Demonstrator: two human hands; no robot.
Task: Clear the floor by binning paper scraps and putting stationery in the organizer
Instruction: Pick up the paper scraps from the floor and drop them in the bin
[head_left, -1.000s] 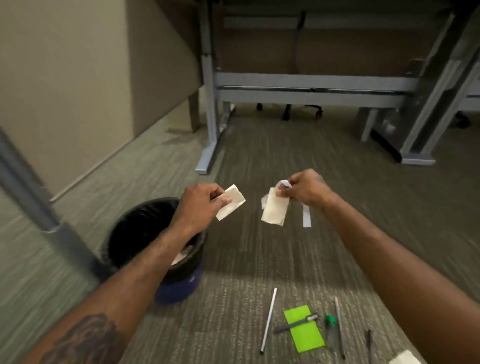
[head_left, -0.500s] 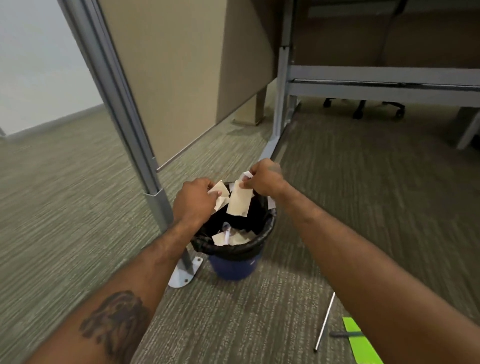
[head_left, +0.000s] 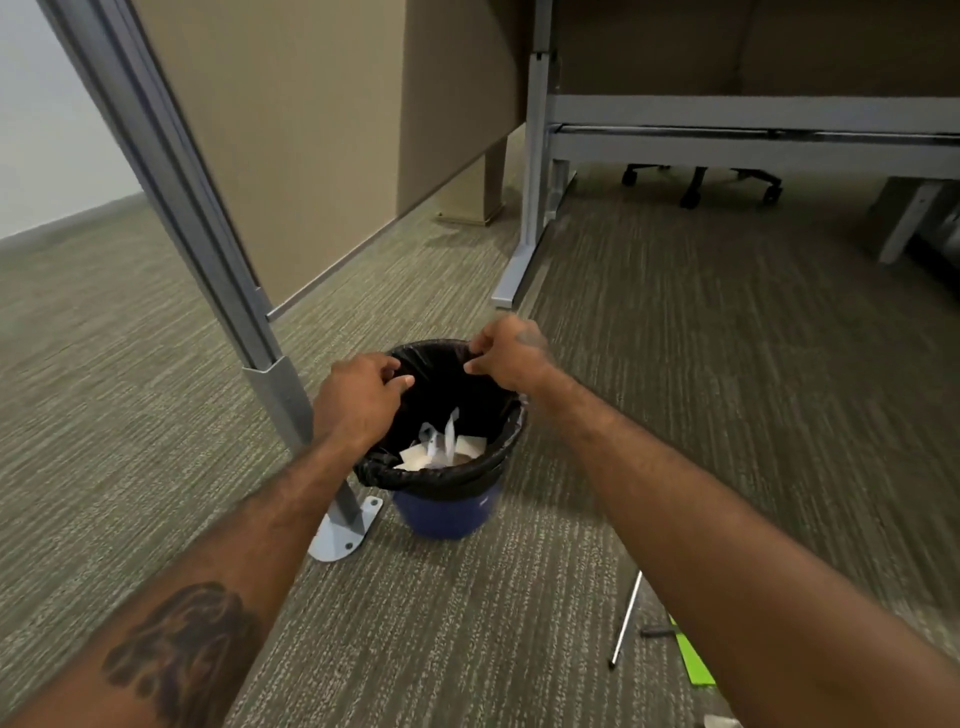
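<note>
A small blue bin (head_left: 447, 514) with a black liner stands on the carpet. Several paper scraps (head_left: 444, 447) lie inside it, pale squares and white strips. My left hand (head_left: 358, 400) hovers over the bin's left rim, fingers loosely curled and empty. Over the far right rim is my right hand (head_left: 511, 353), fingers apart, holding nothing. At the lower right a white stick (head_left: 626, 618), a dark pen (head_left: 655, 632) and a green sticky note (head_left: 691, 657) lie on the floor, partly hidden by my right forearm.
A grey partition post (head_left: 270, 374) with a bolted foot plate (head_left: 343, 535) stands just left of the bin. A desk leg (head_left: 530, 208) rises behind it, with chair castors (head_left: 696, 189) beyond. Open carpet lies to the right.
Both hands carried paper scraps from mid-air over to the bin and let them go; the scraps now lie inside. The view swung left toward the bin.
</note>
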